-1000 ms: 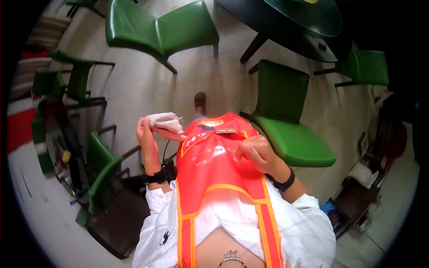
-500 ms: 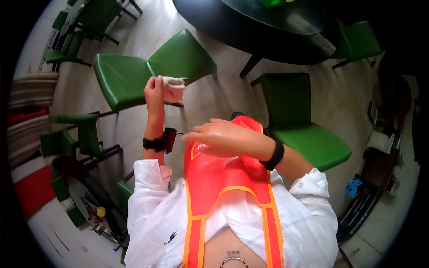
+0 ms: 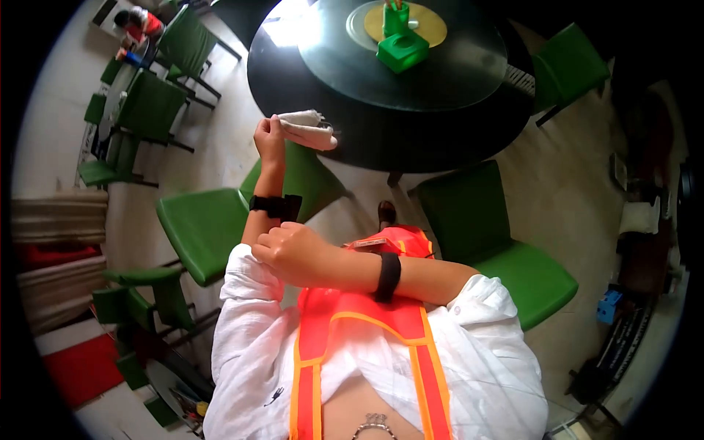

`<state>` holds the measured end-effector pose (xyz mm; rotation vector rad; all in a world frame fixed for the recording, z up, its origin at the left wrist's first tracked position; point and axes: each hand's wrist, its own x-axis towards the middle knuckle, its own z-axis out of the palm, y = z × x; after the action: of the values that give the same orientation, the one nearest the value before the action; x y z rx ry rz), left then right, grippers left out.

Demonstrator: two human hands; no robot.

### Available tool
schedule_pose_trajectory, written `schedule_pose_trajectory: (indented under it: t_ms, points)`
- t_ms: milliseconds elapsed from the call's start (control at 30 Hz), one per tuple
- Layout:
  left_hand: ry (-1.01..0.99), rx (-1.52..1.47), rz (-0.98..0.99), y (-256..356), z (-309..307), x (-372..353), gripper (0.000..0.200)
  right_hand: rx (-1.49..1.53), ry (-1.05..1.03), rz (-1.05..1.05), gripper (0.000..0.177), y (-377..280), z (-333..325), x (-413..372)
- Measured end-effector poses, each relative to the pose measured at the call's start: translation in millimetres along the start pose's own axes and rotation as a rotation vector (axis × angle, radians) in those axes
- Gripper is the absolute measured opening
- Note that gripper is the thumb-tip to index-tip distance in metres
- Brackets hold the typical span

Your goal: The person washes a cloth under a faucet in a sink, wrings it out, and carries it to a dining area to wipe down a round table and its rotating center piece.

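Observation:
My left hand [image 3: 270,141] is raised in front of me, closed on a folded white cloth [image 3: 308,132] that sticks out to the right over the near edge of the round table. My right hand [image 3: 292,254] crosses my body. Its fingers curl at the edge of the rolled white left sleeve [image 3: 253,282], against the left forearm; the fingertips are partly hidden. A black strap with a small device [image 3: 275,207] sits on my left wrist. Around my right wrist is a black band [image 3: 388,277]. I wear a red apron with orange trim [image 3: 367,302].
A dark round table [image 3: 323,143] with a glass turntable [image 3: 330,73] stands ahead, bearing a green box [image 3: 402,51]. Green chairs stand at left [image 3: 202,235] and right [image 3: 524,279]. Another person [image 3: 139,26] is at the far left. A dark shelf [image 3: 623,330] runs along the right.
My left hand has moved forward with the cloth, toward the table. My right hand has shifted left and down onto the left sleeve, its fingers now curled. More of the table shows.

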<state>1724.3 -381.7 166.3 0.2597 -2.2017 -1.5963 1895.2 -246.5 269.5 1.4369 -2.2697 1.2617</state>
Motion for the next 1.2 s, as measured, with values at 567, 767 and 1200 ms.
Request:
schedule_pose_trajectory:
  t_ms: [567,767,1200]
  points:
    - [0.316,0.072,-0.616,-40,29,242,0.028,1.087,0.109,-0.135,0.009,17,-146,88]
    - [-0.153,-0.072,-0.271,-51,89,290,0.033,0.914,0.055,-0.170,0.010,31,-152,116]
    - [-1.157,-0.141,-0.256,47,174,114,0.010,0.958,0.644,0.791,0.018,250,-125,5]
